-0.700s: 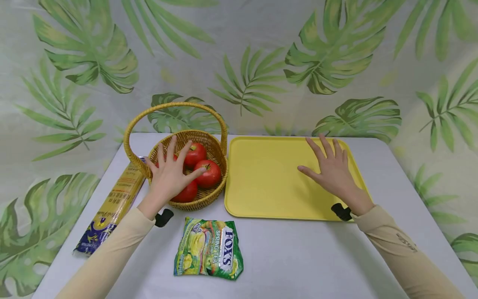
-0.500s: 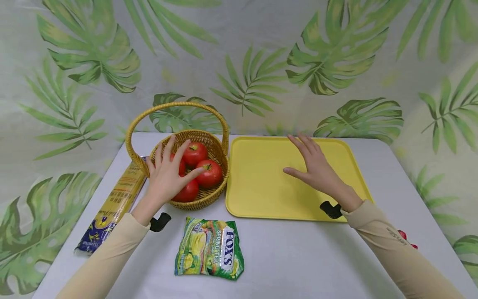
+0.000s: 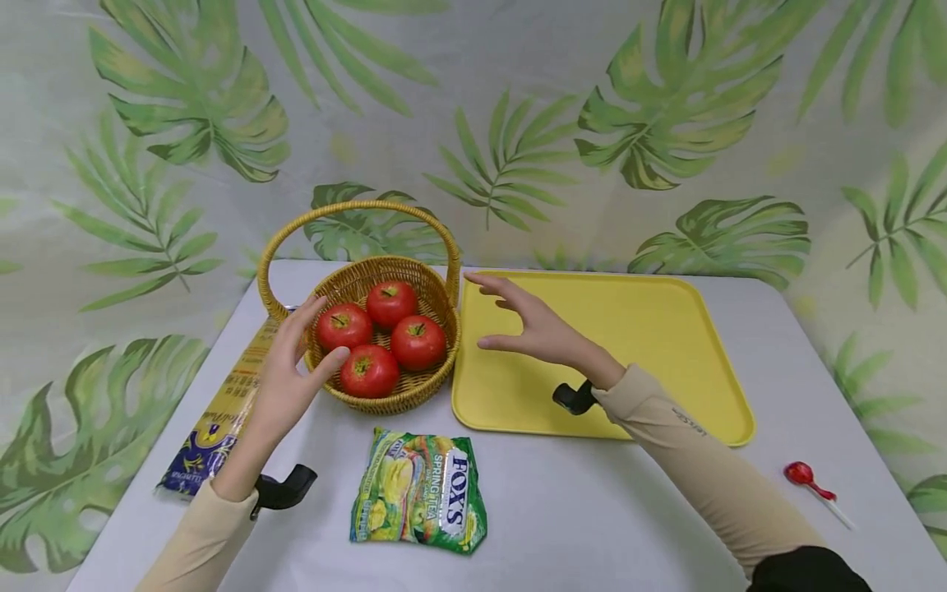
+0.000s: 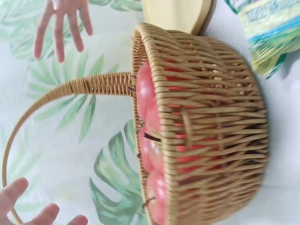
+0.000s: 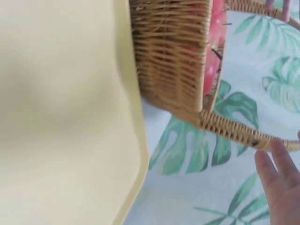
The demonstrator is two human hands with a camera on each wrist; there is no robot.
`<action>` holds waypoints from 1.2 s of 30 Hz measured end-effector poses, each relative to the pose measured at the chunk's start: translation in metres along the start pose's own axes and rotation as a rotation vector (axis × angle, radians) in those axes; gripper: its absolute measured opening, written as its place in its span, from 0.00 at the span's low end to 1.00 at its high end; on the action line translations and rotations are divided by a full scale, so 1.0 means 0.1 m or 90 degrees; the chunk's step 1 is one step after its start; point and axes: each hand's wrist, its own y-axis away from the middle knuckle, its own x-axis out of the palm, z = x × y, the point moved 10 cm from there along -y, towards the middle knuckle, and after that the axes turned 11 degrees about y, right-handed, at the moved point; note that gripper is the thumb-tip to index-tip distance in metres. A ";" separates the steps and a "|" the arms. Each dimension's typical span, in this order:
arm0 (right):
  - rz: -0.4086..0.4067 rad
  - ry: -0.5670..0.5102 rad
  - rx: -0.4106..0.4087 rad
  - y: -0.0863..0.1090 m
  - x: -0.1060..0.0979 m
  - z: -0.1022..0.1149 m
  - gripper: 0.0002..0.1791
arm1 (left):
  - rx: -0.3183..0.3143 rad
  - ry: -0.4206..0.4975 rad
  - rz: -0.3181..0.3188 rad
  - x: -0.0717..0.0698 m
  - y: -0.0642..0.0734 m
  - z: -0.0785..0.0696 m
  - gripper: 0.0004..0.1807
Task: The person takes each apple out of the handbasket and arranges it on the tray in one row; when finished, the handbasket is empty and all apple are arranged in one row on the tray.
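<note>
In the head view a woven basket point(image 3: 405, 401) with a tall arched handle holds several red apples point(image 3: 418, 342). My left hand point(image 3: 287, 386) is at the basket's left side, thumb and fingers spread apart, holding nothing. On the other side my right hand point(image 3: 538, 329) hovers over the left part of the yellow tray point(image 3: 629, 353), its fingers pointing toward the basket and its grip vacant. The left wrist view shows the basket's wall point(image 4: 211, 117) close up, with fingertips low at the left. In the right wrist view, fingertips point(image 5: 276, 164) overlap the handle point(image 5: 234, 131).
A green candy bag point(image 3: 418, 490) lies in front of the basket. Left of it is a long yellow and purple noodle packet point(image 3: 222, 411), partly behind the left arm. A red lollipop point(image 3: 817, 492) lies at the right of the white table point(image 3: 562, 510).
My right hand has swept left across the tray toward the basket. My left hand has drawn back and left, off the apples. The lollipop has come into sight from behind the right arm.
</note>
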 end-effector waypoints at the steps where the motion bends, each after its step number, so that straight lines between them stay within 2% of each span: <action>1: 0.011 -0.013 -0.001 -0.05 0.04 0.01 0.44 | -0.009 0.020 -0.006 -0.03 0.03 0.03 0.36; 4: 0.044 -0.046 -0.004 -0.19 0.17 0.03 0.43 | -0.042 0.071 -0.023 -0.11 0.13 0.13 0.35; 7: 0.079 -0.073 -0.007 -0.33 0.29 0.05 0.43 | -0.091 0.093 -0.038 -0.17 0.23 0.27 0.35; 11: 0.124 -0.085 0.000 -0.49 0.45 0.04 0.41 | -0.146 0.104 -0.063 -0.21 0.35 0.49 0.34; 15: 0.165 -0.086 0.018 -0.65 0.62 -0.03 0.40 | -0.184 0.116 -0.074 -0.18 0.42 0.71 0.35; 20: 0.226 -0.075 0.022 -0.79 0.79 -0.07 0.39 | -0.232 0.153 -0.030 -0.07 0.42 0.92 0.38; 26: 0.307 -0.054 0.036 -0.88 0.98 -0.11 0.37 | -0.284 0.223 0.023 0.07 0.38 1.06 0.42; 31: 0.348 -0.014 0.071 -0.91 1.10 -0.18 0.35 | -0.309 0.259 0.034 0.16 0.37 1.16 0.43; 36: 0.363 0.047 0.072 -0.92 1.18 -0.22 0.34 | -0.325 0.291 0.028 0.21 0.37 1.22 0.44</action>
